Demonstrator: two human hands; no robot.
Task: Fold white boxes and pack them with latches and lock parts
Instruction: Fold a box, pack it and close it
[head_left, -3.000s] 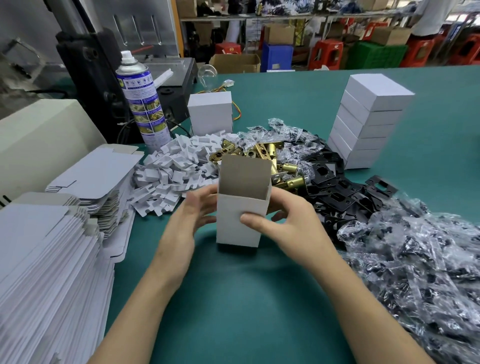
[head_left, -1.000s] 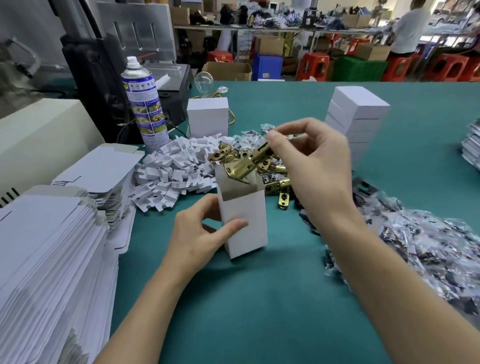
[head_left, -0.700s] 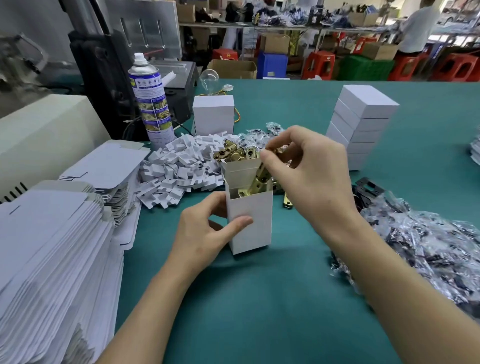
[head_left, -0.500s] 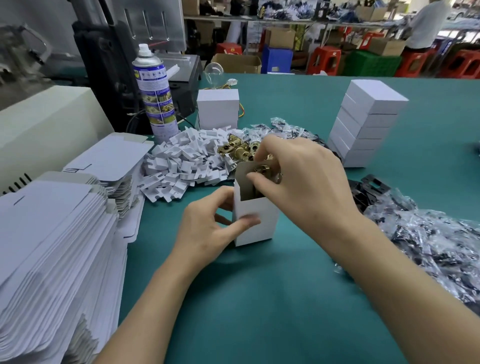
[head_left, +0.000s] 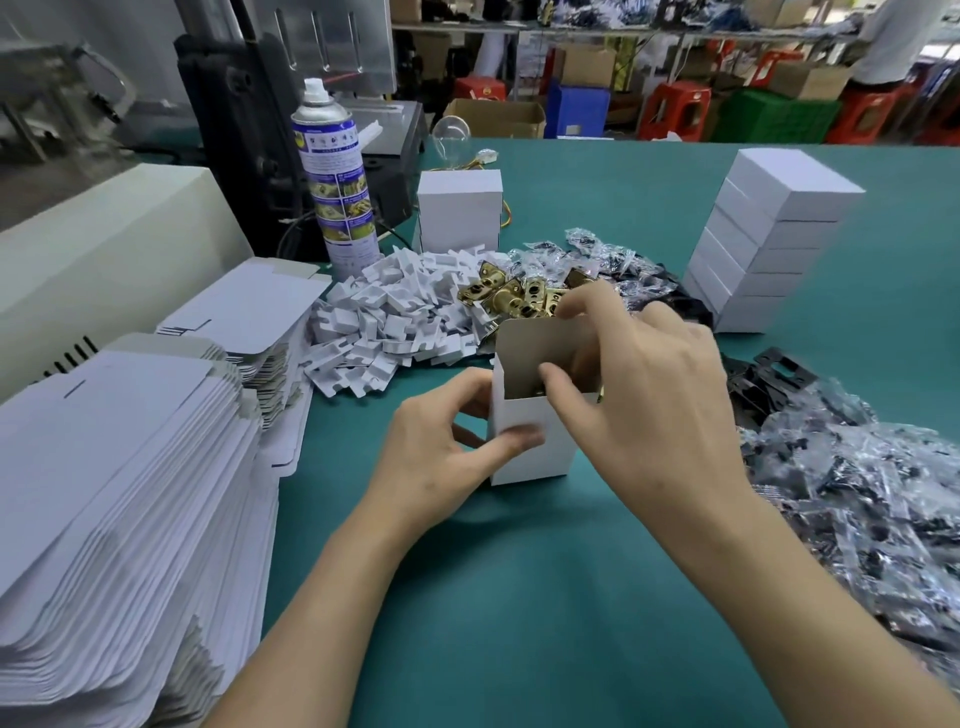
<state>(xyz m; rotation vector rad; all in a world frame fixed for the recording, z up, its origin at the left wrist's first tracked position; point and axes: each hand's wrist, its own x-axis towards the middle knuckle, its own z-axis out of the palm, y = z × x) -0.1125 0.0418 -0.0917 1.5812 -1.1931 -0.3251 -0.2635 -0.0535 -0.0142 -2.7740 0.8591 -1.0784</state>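
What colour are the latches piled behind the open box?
Shiny gold, like brass; the latches show best in the head view.

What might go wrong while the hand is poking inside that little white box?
The tall open white cardboard box stands on its small end, steadied only by the left hand; a hard push from the right hand might tip it. That hand's fingers reach into its mouth and might crease the raised lid flap. The brass latch inside might sit crooked and block the lid.
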